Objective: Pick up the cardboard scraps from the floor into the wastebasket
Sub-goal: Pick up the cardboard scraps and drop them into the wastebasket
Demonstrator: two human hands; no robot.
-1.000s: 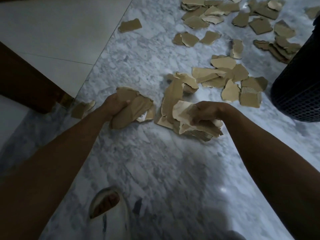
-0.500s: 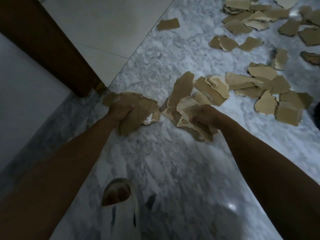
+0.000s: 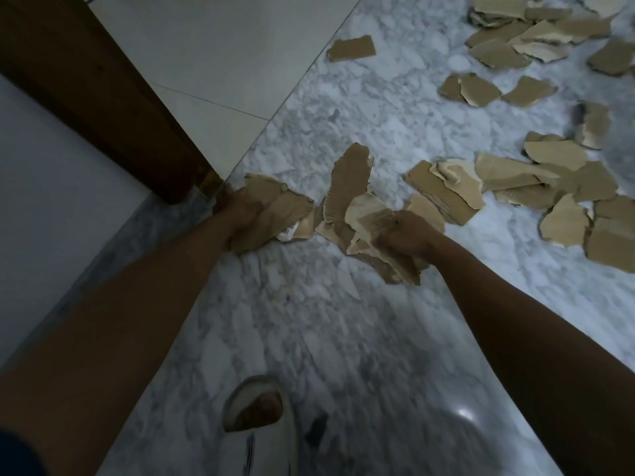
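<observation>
My left hand (image 3: 240, 209) grips a bunch of brown cardboard scraps (image 3: 278, 214) low over the marble floor, close to a wooden door frame. My right hand (image 3: 407, 235) clutches a second, thicker bundle of torn scraps (image 3: 364, 214), with one long piece sticking up. Several loose cardboard scraps (image 3: 536, 176) lie scattered on the floor to the right and at the top right (image 3: 515, 36). One lone scrap (image 3: 352, 48) lies by the tile edge. The wastebasket is out of view.
A dark wooden door frame (image 3: 103, 97) runs diagonally at left, beside pale tiles (image 3: 220, 39). The floor is grey-white marble (image 3: 343, 321). My foot in a white slipper (image 3: 257, 427) stands at the bottom centre.
The view has swung left, so the black wastebasket left the frame at right. My left hand moved toward the door frame and gathered the scrap that lay there. My right hand keeps its bundle.
</observation>
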